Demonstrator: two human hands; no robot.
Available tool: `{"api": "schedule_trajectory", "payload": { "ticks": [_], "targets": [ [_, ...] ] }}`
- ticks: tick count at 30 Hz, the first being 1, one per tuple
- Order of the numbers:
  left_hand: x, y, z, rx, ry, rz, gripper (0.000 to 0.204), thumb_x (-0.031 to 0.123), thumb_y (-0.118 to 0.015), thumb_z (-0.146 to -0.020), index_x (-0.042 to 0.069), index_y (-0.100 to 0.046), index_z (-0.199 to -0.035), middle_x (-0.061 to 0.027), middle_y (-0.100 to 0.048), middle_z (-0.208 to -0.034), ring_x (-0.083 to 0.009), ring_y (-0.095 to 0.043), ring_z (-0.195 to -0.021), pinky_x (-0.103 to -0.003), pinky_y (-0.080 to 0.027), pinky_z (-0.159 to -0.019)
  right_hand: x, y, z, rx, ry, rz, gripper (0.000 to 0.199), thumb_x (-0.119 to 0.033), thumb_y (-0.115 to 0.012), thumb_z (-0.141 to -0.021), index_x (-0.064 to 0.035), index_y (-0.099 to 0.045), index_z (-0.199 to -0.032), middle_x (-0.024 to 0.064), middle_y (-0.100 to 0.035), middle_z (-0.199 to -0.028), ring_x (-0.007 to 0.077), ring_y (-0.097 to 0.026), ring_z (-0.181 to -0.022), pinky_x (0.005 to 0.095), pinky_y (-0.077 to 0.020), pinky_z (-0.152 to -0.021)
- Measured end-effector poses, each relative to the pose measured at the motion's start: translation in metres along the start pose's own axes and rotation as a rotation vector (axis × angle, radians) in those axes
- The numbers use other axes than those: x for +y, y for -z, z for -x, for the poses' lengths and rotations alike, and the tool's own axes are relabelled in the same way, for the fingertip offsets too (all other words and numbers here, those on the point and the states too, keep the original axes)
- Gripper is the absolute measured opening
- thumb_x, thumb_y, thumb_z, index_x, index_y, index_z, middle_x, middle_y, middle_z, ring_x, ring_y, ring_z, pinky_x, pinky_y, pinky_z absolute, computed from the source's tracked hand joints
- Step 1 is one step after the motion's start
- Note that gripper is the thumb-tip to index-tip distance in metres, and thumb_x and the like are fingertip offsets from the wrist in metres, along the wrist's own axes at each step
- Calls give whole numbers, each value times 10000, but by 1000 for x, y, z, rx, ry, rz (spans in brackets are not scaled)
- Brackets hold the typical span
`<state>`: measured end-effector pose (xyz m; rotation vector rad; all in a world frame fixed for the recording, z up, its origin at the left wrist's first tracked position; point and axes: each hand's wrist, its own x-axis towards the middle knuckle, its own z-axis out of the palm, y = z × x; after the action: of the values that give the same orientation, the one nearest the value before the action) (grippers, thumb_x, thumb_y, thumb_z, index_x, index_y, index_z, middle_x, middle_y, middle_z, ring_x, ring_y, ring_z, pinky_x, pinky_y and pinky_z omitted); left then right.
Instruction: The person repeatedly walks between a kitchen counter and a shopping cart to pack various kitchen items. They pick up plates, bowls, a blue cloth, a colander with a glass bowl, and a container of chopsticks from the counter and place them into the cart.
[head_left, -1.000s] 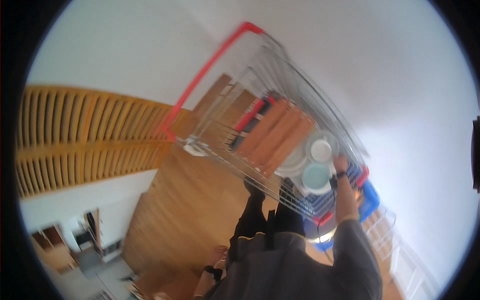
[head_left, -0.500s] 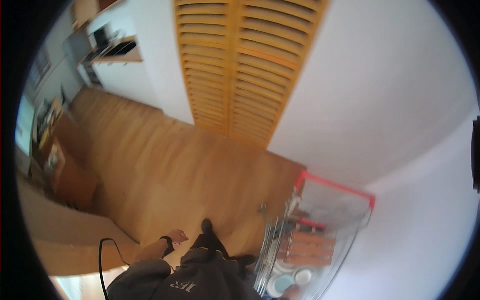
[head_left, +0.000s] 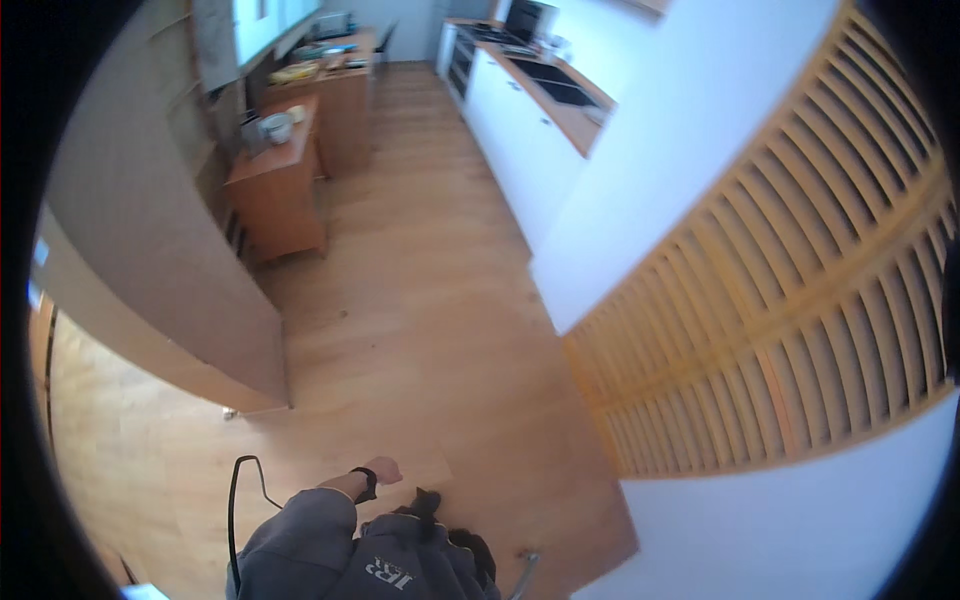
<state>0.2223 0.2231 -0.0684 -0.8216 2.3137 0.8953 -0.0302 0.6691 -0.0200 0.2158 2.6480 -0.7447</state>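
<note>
1. The left hand point(head_left: 383, 470) hangs out in front of the body at the near edge of the view, curled into a loose fist with nothing in it.
2. A dark wristband point(head_left: 362, 484) sits on the wrist just behind that hand, and a grey sleeve point(head_left: 300, 530) covers the arm.
3. The right hand is out of view, so its state cannot be told.
4. Below the left hand lies the wooden floor point(head_left: 400, 300), which runs from the near edge to the far kitchen end.
5. A thin black cable point(head_left: 240, 490) loops up at the near left, just beside the sleeve.
6. A slatted wooden door point(head_left: 790, 300) fills the right side, set in a white wall point(head_left: 640, 160).
7. At the far left stands a small wooden cabinet point(head_left: 280, 190), its tabletop carrying a pale bowl point(head_left: 276, 126).
8. At the far right, white kitchen units point(head_left: 520, 140) carry a wooden tabletop.
</note>
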Motion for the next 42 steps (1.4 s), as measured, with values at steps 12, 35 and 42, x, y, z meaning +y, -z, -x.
{"api": "schedule_trajectory", "payload": {
  "ticks": [12,35,42],
  "targets": [
    [-55,42,0,-164,501,336,466,434,-512,-825,23,-684,-965,-183,-667,-975,-342,-625,-969,-440,-481,-863,-285,-123,-185,-510,309,310,277,-183,-499,-871,-36,-600,-1083,170,-608,-1050,334,-593,-972,436,-496,-797],
    [-129,345,-231,-51,831,797,341,360,-579,-830,48,-696,-906,-105,-691,-837,-224,-682,-717,-359,-545,-632,-844,-331,-377,-646,812,429,373,-347,-573,-858,-15,-661,-1001,176,-671,-938,326,-635,-907,394,-489,-810],
    [-228,453,-403,31,707,803,386,403,-592,-815,78,-679,-1003,-118,-688,-961,-262,-663,-890,-372,-517,-790,-757,-390,-492,-716,1279,1095,344,-389,-485,-862,-139,-677,-1003,141,-655,-1034,332,-613,-970,423,-491,-830]
  ]
}}
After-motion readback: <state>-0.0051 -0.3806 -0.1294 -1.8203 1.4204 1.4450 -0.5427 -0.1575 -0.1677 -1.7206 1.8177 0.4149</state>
